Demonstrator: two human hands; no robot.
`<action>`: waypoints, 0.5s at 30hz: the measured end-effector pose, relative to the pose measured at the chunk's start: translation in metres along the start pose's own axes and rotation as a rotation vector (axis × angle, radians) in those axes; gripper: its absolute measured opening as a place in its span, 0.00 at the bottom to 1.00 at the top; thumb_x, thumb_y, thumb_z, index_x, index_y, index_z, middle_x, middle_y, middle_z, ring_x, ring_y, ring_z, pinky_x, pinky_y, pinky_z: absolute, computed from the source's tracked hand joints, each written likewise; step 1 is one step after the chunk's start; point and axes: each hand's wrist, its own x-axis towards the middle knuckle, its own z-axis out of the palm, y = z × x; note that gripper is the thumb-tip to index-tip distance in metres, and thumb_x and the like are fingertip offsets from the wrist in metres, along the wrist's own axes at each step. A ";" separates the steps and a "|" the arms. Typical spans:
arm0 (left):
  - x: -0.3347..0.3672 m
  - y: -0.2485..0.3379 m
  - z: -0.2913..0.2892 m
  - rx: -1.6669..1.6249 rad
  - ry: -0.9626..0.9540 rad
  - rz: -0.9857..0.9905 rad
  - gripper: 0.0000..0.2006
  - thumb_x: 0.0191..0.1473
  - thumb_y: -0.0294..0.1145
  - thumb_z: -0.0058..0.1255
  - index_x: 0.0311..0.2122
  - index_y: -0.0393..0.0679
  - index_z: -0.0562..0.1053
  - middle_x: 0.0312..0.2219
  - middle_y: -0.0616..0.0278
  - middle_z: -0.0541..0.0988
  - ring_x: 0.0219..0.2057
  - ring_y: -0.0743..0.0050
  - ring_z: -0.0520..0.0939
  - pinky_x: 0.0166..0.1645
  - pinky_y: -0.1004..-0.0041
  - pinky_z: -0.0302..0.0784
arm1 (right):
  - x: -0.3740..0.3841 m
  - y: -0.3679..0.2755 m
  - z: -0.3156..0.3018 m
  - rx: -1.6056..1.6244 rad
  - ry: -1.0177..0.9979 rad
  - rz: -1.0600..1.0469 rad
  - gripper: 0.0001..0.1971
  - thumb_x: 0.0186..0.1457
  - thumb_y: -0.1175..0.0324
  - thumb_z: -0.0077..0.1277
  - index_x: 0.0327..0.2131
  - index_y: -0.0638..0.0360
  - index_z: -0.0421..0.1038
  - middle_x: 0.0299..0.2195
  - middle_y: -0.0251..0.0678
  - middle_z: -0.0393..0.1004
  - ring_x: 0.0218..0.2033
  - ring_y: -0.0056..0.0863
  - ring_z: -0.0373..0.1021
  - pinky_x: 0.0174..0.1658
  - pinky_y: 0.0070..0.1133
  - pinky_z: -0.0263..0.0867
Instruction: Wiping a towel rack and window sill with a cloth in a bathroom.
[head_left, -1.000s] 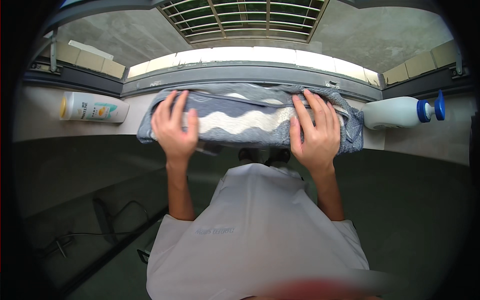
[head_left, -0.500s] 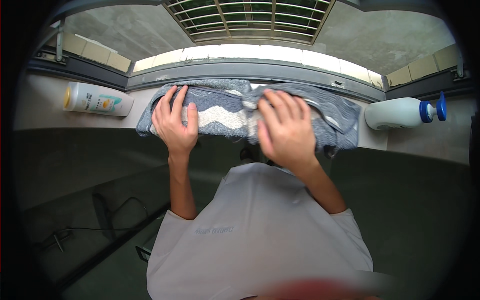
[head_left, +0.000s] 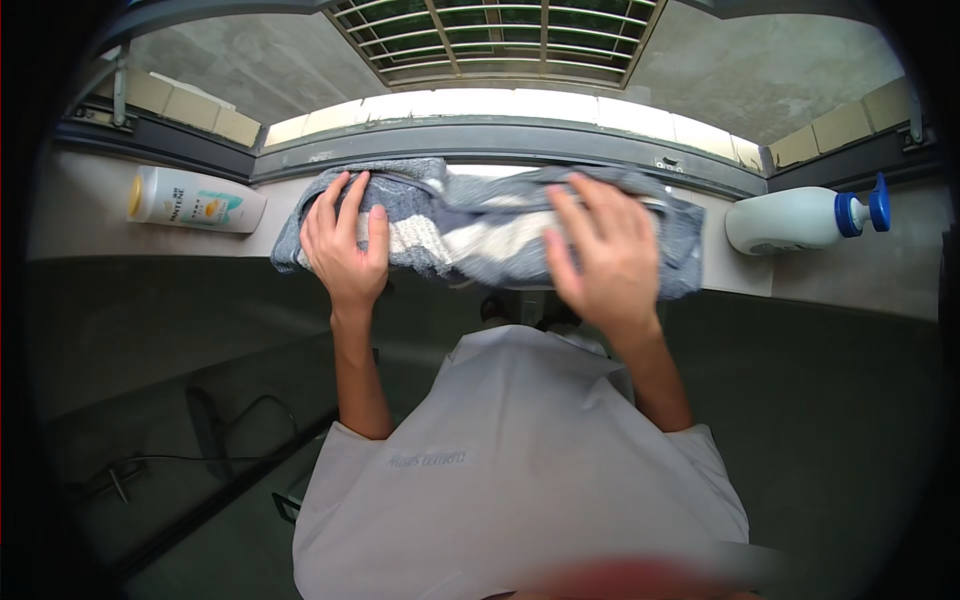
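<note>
A grey-blue towel (head_left: 500, 228) with wavy white patches lies folded and rumpled along a pale window ledge. My left hand (head_left: 345, 240) rests on its left part, fingers spread over the top and thumb apart. On the right part lies my right hand (head_left: 607, 248), fingers stretched out and slightly blurred, thumb held away. The towel's middle is bunched into creases between the two hands, and its right end shows beyond my right hand. What is under the towel is hidden.
A white bottle with a yellow cap (head_left: 198, 199) lies on the ledge at left. At right lies a white pump bottle (head_left: 790, 220) with a blue pump. Behind the ledge runs a grey window frame (head_left: 500, 140); a shower hose (head_left: 190, 458) is at lower left.
My right hand has moved a little to the right across the towel. The towel's right part has shifted and its middle is more creased. My left hand has hardly moved.
</note>
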 end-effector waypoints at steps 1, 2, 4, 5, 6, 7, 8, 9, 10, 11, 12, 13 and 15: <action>0.004 0.003 -0.003 0.001 -0.002 0.000 0.22 0.61 0.42 0.55 0.59 0.51 0.80 0.58 0.58 0.78 0.58 0.50 0.76 0.67 0.53 0.62 | -0.002 0.010 -0.011 -0.059 0.023 0.067 0.20 0.58 0.61 0.60 0.54 0.54 0.80 0.56 0.39 0.77 0.57 0.40 0.72 0.62 0.40 0.65; 0.006 0.006 -0.004 0.009 -0.020 0.002 0.22 0.61 0.42 0.55 0.59 0.51 0.79 0.59 0.58 0.78 0.59 0.50 0.76 0.67 0.53 0.61 | -0.006 0.017 -0.014 -0.060 0.020 0.066 0.20 0.58 0.61 0.60 0.54 0.54 0.80 0.56 0.39 0.77 0.57 0.40 0.72 0.62 0.40 0.65; 0.006 0.008 -0.003 0.015 -0.040 0.003 0.22 0.61 0.42 0.55 0.59 0.50 0.79 0.59 0.58 0.78 0.59 0.50 0.75 0.67 0.53 0.61 | -0.013 0.025 -0.018 -0.046 0.085 0.121 0.20 0.57 0.63 0.60 0.53 0.54 0.80 0.55 0.38 0.77 0.56 0.40 0.73 0.61 0.38 0.67; 0.007 0.009 -0.002 0.019 -0.044 0.009 0.22 0.61 0.42 0.54 0.60 0.50 0.79 0.59 0.58 0.77 0.59 0.50 0.75 0.68 0.53 0.60 | -0.010 0.023 -0.018 -0.091 0.113 0.097 0.19 0.56 0.64 0.60 0.52 0.55 0.81 0.54 0.38 0.77 0.54 0.40 0.73 0.60 0.37 0.68; 0.007 0.009 -0.002 0.024 -0.047 0.014 0.22 0.62 0.42 0.54 0.60 0.50 0.79 0.59 0.58 0.77 0.59 0.51 0.75 0.68 0.52 0.59 | -0.010 0.022 -0.017 -0.091 0.112 0.097 0.19 0.56 0.64 0.60 0.52 0.55 0.81 0.54 0.38 0.77 0.54 0.40 0.73 0.60 0.37 0.68; 0.007 0.011 -0.001 0.023 -0.046 0.015 0.22 0.62 0.42 0.54 0.60 0.50 0.79 0.59 0.58 0.77 0.59 0.51 0.75 0.68 0.52 0.59 | -0.009 0.021 -0.016 -0.093 0.112 0.108 0.19 0.56 0.64 0.59 0.52 0.54 0.81 0.53 0.38 0.77 0.54 0.40 0.73 0.60 0.37 0.68; 0.006 0.013 -0.001 0.035 -0.052 0.017 0.23 0.62 0.41 0.53 0.60 0.50 0.78 0.60 0.58 0.76 0.60 0.50 0.74 0.68 0.52 0.59 | -0.009 0.021 -0.015 -0.095 0.113 0.119 0.19 0.56 0.64 0.59 0.52 0.54 0.81 0.53 0.38 0.77 0.55 0.40 0.73 0.60 0.37 0.67; 0.006 0.017 -0.001 0.046 -0.058 0.018 0.23 0.62 0.41 0.53 0.61 0.49 0.77 0.60 0.57 0.76 0.60 0.50 0.74 0.68 0.51 0.59 | -0.008 0.021 -0.015 -0.096 0.116 0.120 0.19 0.56 0.64 0.59 0.52 0.54 0.81 0.53 0.38 0.77 0.55 0.40 0.73 0.60 0.37 0.67; 0.006 0.023 -0.001 0.047 -0.057 0.020 0.23 0.62 0.41 0.53 0.61 0.49 0.77 0.60 0.57 0.76 0.60 0.50 0.74 0.68 0.51 0.59 | -0.008 0.021 -0.014 -0.101 0.120 0.115 0.19 0.56 0.64 0.59 0.52 0.54 0.80 0.53 0.38 0.77 0.55 0.40 0.73 0.60 0.37 0.67; 0.004 0.032 -0.001 0.076 -0.081 0.026 0.23 0.63 0.39 0.52 0.61 0.49 0.77 0.61 0.57 0.75 0.61 0.50 0.73 0.68 0.51 0.58 | -0.009 0.020 -0.014 -0.107 0.122 0.110 0.19 0.56 0.65 0.58 0.52 0.54 0.80 0.53 0.38 0.77 0.55 0.40 0.73 0.60 0.38 0.67; 0.002 0.043 0.001 0.103 -0.106 0.033 0.22 0.64 0.38 0.50 0.62 0.48 0.77 0.63 0.57 0.74 0.62 0.49 0.72 0.69 0.51 0.58 | -0.009 0.020 -0.013 -0.108 0.123 0.110 0.19 0.56 0.65 0.58 0.52 0.54 0.80 0.53 0.38 0.77 0.55 0.40 0.73 0.60 0.38 0.67; -0.001 0.054 0.005 0.072 -0.121 0.065 0.22 0.63 0.36 0.50 0.61 0.44 0.76 0.63 0.55 0.73 0.63 0.48 0.70 0.69 0.49 0.57 | -0.010 0.020 -0.013 -0.114 0.124 0.115 0.19 0.56 0.65 0.58 0.52 0.54 0.80 0.53 0.38 0.77 0.55 0.40 0.73 0.61 0.38 0.67; -0.004 0.081 0.009 0.028 -0.140 0.111 0.23 0.61 0.35 0.51 0.60 0.42 0.76 0.63 0.55 0.73 0.63 0.47 0.70 0.69 0.48 0.57 | -0.011 0.020 -0.012 -0.118 0.125 0.116 0.19 0.56 0.65 0.58 0.52 0.54 0.80 0.53 0.38 0.77 0.55 0.40 0.73 0.61 0.38 0.67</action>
